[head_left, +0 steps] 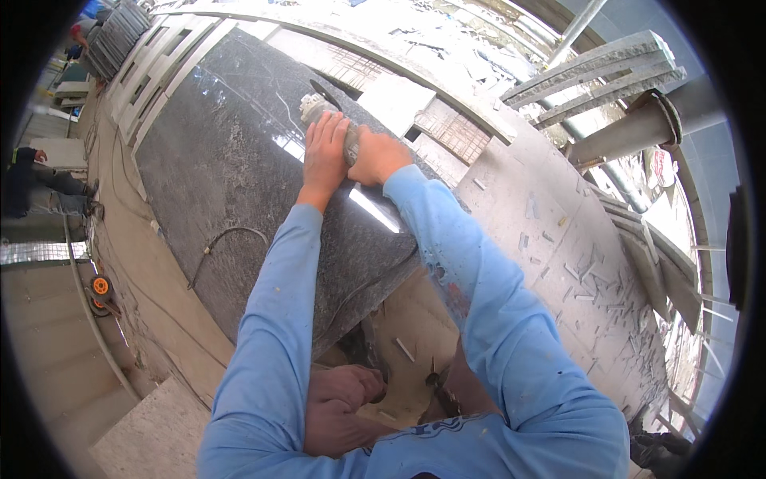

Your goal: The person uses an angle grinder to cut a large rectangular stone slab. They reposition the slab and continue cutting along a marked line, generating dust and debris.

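Note:
Both of my arms reach forward over a dark grey stone slab [199, 160]. An angle grinder [316, 107] with a dusty pale head and a dark disc [326, 93] is held near the slab's far right edge. My left hand [325, 152] lies over the grinder's body just behind the head, its fingers pointing away from me. Wrapped round the rear of the body is my right hand [380, 156]. Whether the disc touches the stone I cannot tell. A thin cable [227, 231] curls across the slab on the left.
Stone offcuts [590, 275] litter the floor on the right. Beyond them lie a large pipe [622, 136] and stacked stone beams [594, 76]. Cables [152, 311] trail along the left floor near an orange wheel [100, 285]. Another person [52, 188] is at the far left.

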`<action>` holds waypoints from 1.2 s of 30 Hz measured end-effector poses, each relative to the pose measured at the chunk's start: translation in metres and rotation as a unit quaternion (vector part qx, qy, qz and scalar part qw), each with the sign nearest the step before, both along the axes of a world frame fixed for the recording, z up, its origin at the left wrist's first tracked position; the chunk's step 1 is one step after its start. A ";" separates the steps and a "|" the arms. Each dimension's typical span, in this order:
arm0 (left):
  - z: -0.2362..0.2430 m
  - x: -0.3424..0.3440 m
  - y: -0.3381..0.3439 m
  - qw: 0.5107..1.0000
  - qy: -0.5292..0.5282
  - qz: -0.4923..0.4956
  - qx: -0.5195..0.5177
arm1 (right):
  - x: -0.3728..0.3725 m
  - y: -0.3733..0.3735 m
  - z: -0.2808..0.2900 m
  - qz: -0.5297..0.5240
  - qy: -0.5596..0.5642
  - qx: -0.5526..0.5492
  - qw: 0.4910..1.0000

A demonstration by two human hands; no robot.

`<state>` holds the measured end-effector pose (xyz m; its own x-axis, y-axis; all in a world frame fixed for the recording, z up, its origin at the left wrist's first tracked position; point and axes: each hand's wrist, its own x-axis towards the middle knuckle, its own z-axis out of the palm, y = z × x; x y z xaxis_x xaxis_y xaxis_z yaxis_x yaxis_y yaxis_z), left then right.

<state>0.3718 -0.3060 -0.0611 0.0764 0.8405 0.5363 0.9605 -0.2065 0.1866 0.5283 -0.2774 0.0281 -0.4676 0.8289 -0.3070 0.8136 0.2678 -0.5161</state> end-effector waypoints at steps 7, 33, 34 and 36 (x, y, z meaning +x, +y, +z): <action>0.008 0.013 -0.009 0.998 0.057 -0.004 0.013 | 0.017 -0.008 -0.004 0.012 0.034 0.018 0.999; 0.028 0.037 -0.027 0.998 0.034 -0.044 0.001 | 0.059 -0.062 0.002 0.013 0.076 0.145 0.986; 0.029 0.039 -0.027 0.999 0.032 -0.044 -0.002 | 0.059 -0.063 0.002 0.010 0.075 0.151 0.986; 0.029 0.039 -0.026 0.999 0.035 -0.040 -0.009 | 0.059 -0.064 0.005 0.004 0.073 0.164 0.984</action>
<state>0.4104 -0.3320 -0.0319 0.1818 0.8398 0.5116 0.9517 -0.2811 0.1233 0.5872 -0.3416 0.0328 -0.4936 0.8684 0.0477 0.7348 0.4457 -0.5113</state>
